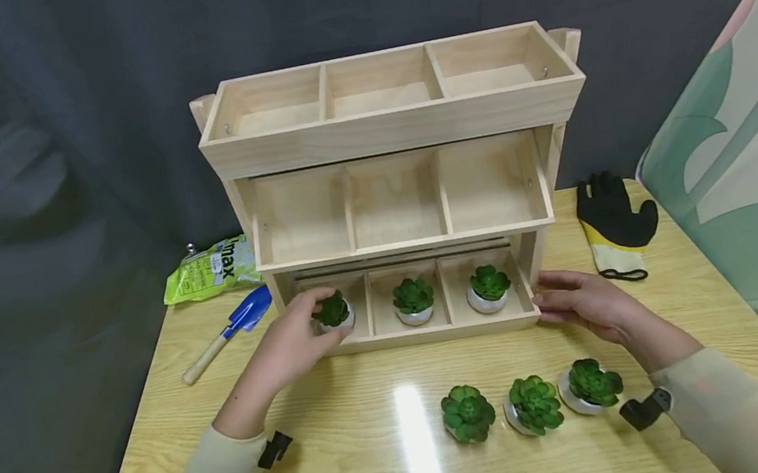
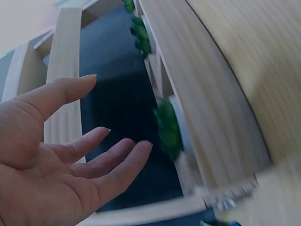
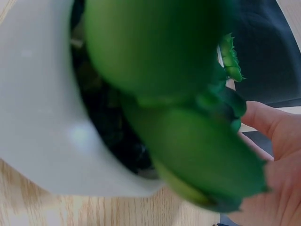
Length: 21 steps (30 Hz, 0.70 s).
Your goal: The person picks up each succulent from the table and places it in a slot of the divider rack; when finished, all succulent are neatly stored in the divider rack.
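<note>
A wooden three-tier planter shelf (image 1: 394, 130) stands on the table, with a potted succulent in each of the three bottom compartments. My left hand (image 1: 295, 333) is at the left compartment, around the left succulent (image 1: 333, 310). In the left wrist view that hand (image 2: 70, 160) has spread, slightly bent fingers, apart from the succulent (image 2: 168, 129). At the bottom tier's right end, my right hand (image 1: 586, 301) rests its fingers against the side. A close white pot (image 3: 37, 103) with green leaves partly hides the right hand (image 3: 282, 155) in its wrist view.
Three more potted succulents stand on the table in front: one (image 1: 468, 413), another (image 1: 535, 405) and a third (image 1: 591, 386). A blue trowel (image 1: 249, 309) and a green bag (image 1: 209, 271) lie left. A black glove (image 1: 614, 219) lies right. The shelf's upper tiers have bare compartments.
</note>
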Each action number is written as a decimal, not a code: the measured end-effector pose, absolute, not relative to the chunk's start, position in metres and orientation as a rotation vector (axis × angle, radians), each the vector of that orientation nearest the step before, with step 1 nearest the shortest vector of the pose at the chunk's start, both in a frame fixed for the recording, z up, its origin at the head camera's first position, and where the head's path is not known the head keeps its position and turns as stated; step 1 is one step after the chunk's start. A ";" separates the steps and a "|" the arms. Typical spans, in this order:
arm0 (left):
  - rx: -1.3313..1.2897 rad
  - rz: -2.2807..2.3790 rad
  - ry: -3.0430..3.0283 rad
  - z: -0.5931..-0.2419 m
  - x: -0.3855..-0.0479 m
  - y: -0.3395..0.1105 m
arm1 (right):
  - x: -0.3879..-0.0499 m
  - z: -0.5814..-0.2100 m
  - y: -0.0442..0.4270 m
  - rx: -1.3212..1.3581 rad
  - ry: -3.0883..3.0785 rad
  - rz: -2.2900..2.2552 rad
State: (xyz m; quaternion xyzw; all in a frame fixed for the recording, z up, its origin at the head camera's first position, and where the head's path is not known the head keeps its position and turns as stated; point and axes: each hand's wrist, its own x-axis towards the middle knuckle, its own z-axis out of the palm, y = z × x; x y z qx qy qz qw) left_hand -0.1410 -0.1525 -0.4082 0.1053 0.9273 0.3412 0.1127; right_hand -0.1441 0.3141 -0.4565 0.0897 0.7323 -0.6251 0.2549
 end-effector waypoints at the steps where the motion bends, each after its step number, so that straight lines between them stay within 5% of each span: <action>1: 0.288 1.015 2.722 -0.409 -0.140 -0.159 | -0.144 -0.457 0.314 0.242 1.989 -1.698; 21: -0.076 1.191 2.631 -0.437 -0.148 -0.232 | -0.145 -0.457 0.314 0.242 1.993 -1.701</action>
